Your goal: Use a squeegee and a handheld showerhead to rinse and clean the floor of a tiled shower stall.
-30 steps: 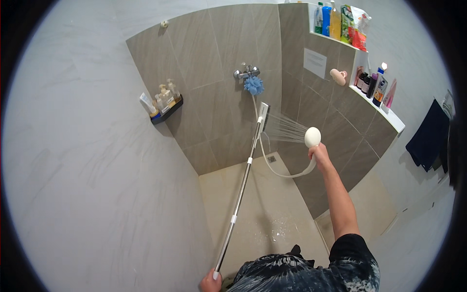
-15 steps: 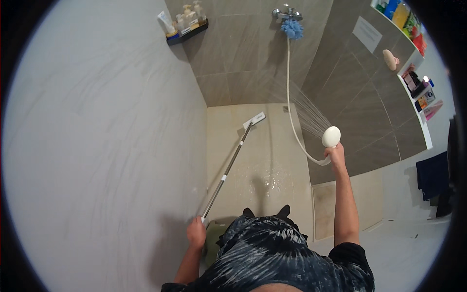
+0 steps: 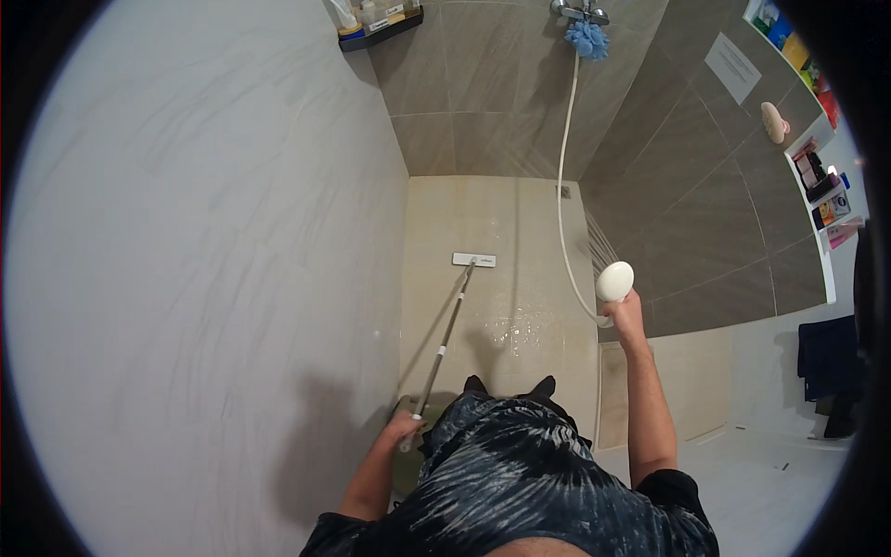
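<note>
"Two items to report, one per hand. First, where to find the long-handled tool [image 3: 441, 351]?"

"Ahead and to the left: flat white head [image 3: 464, 259] at floor level, firm contact with the beige floor [image 3: 436, 209] not certain; pole [image 3: 453, 318] slanting up to the left hand [image 3: 404, 426]. Judged light, stiff lengthwise, likely slippery when wet, not fragile"

"Where to take hold?"

"Near the upper end of the pole, well apart from the flat head. Wrap fully; expect twisting under a loose grip"

"And the shower head [image 3: 614, 281]?"

"Raised at right, spray [image 3: 603, 239] fanning out. Judged light and hard-shelled; expect slight drag from the flexible hose [image 3: 561, 176]. Grasp by the handle, just below the round part; avoid knocking against the tiled wall [image 3: 687, 213]"

"State of each hand?"

"Left: closed around the pole, with a short end showing beyond the fist. Right hand [image 3: 627, 317]: closed around the shower handle, mostly hiding it. Exact finger placement: too small to tell"
</note>
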### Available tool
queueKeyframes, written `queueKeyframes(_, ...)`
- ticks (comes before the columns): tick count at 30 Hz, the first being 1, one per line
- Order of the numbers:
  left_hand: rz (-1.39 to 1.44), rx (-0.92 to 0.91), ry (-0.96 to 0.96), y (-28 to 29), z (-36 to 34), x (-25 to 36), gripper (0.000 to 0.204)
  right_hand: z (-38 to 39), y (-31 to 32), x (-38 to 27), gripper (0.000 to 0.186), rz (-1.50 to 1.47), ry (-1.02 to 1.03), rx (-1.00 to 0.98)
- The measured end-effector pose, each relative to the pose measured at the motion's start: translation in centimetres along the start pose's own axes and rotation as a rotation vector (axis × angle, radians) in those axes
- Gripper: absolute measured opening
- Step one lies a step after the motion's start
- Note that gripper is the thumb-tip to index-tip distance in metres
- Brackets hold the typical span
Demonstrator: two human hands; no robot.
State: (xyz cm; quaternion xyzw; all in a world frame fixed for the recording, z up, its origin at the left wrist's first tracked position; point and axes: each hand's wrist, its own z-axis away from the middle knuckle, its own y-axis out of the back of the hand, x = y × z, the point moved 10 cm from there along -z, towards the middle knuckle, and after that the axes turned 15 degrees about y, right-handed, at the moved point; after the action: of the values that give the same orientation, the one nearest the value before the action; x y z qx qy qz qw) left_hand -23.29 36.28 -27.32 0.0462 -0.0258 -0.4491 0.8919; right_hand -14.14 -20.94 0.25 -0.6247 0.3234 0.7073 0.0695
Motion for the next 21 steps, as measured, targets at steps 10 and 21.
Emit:
queueKeyframes(10,0.264,0.402,-0.145,0.0,-4.1,10.8,0.055,0.5,-4.1,1.4,0.047,0.264,0.121,-0.141)
queueKeyframes(21,0.119,0.838,-0.374,4.9,7.4,0.9,0.047,-4.3,8.4,-6.9,0.03,-0.094,0.165,0.166)
